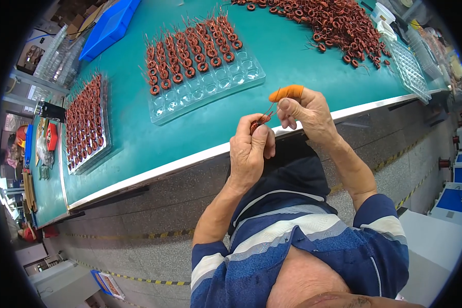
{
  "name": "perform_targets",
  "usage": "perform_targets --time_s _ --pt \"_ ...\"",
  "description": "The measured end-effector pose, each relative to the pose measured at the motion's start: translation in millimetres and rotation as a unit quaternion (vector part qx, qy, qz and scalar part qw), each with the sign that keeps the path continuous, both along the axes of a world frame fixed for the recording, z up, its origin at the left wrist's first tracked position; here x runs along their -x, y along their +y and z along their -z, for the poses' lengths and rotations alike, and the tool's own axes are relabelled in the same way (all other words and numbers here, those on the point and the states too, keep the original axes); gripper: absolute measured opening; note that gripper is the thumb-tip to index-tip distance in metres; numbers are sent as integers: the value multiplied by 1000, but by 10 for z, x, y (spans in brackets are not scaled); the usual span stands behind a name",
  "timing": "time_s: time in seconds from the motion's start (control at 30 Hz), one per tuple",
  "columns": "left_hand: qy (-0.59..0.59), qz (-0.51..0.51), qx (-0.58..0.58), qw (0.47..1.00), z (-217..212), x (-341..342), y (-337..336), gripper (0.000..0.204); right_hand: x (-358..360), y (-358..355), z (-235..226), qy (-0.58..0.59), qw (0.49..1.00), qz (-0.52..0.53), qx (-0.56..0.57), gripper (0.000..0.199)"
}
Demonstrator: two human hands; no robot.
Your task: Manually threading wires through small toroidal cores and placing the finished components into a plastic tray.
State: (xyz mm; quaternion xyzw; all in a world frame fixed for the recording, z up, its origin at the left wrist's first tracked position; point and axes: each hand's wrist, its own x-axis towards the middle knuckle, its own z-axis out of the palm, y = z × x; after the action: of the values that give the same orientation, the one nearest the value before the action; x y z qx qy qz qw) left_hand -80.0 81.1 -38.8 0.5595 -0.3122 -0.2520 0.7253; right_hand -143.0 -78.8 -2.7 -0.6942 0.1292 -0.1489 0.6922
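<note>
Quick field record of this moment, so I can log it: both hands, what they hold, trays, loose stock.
left hand: shut on copper coil, held at the bench edge
right hand: pinching the coil's wire lead; orange finger cot on index finger
middle tray: clear, far rows filled with coils, near rows empty
left tray: nearly full of coils
loose coils: heap at far right of green bench
blue bin: far left
</note>
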Motion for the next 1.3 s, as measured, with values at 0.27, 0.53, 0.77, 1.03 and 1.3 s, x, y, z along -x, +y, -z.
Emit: perform_targets --time_s 0.27,0.53,0.77,1.03,1.3 --pt "13 24 -5 1000 -1 -17 -24 26 -56 28 27 -50 997 40 -38 23" --pt "-4 4 -29 1000 6 -14 -41 29 -152 -22 7 -82 983 146 71 26" --pt "-118 -78 -57 988 17 8 -73 24 106 146 38 23 999 17 15 28" --pt "-288 43 -80 953 -94 -241 122 31 99 7 40 50 993 -73 -79 28" --pt "-586 62 -187 786 -247 -344 168 19 118 27 57 109 989 -77 -66 23"
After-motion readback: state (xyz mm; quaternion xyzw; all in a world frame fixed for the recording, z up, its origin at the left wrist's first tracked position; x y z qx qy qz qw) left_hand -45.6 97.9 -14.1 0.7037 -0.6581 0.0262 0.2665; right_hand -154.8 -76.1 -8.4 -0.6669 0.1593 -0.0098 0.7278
